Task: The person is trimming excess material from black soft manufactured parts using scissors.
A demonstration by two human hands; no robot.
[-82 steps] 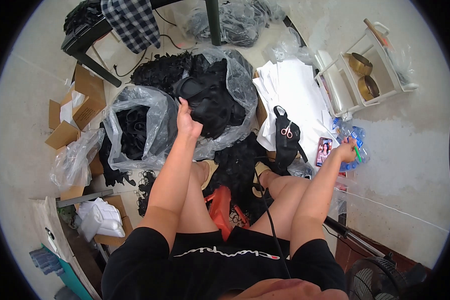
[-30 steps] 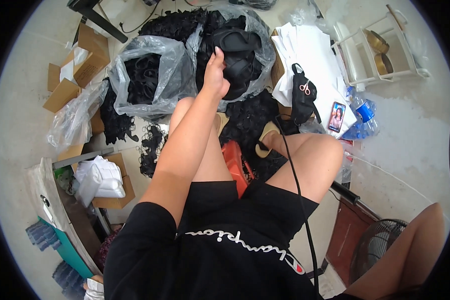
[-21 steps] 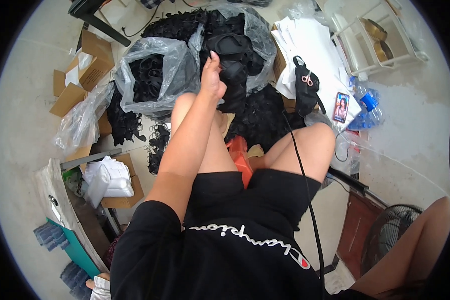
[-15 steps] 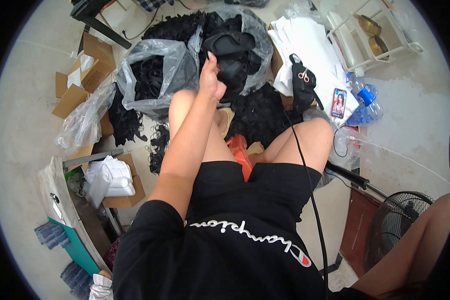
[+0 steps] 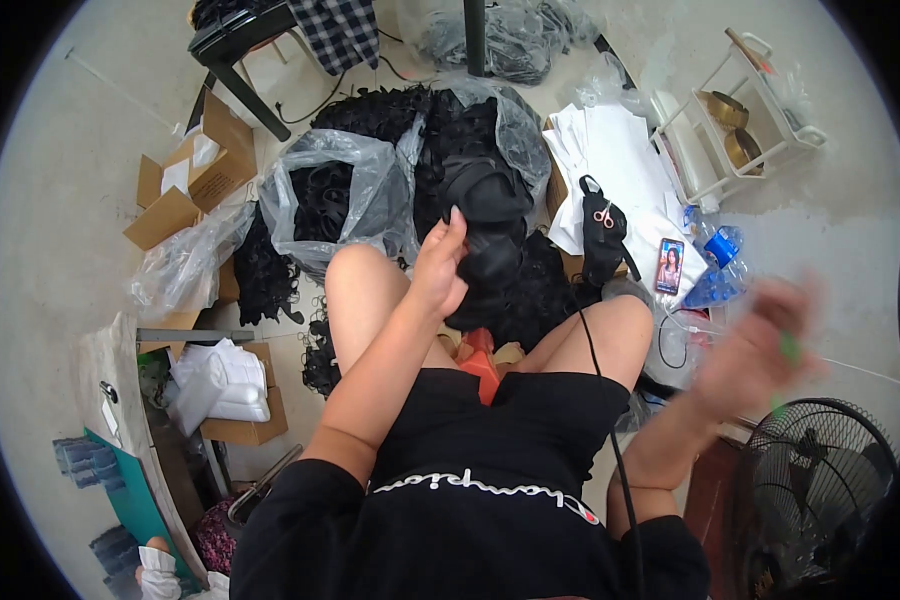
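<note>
My left hand (image 5: 444, 262) is closed on the edge of a black bra (image 5: 488, 195), its thumb on top. The bra's moulded cups hang one below the other, over the black pile between my knees. My right hand (image 5: 755, 350) is raised at the right, above the fan and apart from the bra. Motion smears its fingers. A small green thing (image 5: 790, 348) shows at that hand, too blurred to name. A black cord runs down past my right thigh.
Clear plastic bags (image 5: 280, 215) of black pieces stand ahead. At right are white sheets (image 5: 610, 150), scissors (image 5: 604, 216), a lit phone (image 5: 669, 266), water bottles (image 5: 720, 275), a white rack (image 5: 740, 110) and a fan (image 5: 820, 490). Cardboard boxes (image 5: 220, 160) stand left; another person's sleeve (image 5: 157, 575) shows lower left.
My right hand has come up into view at the right, where only the arm showed at the edge. The view has tilted; my left hand with the bra appears lower, closer to my lap.
</note>
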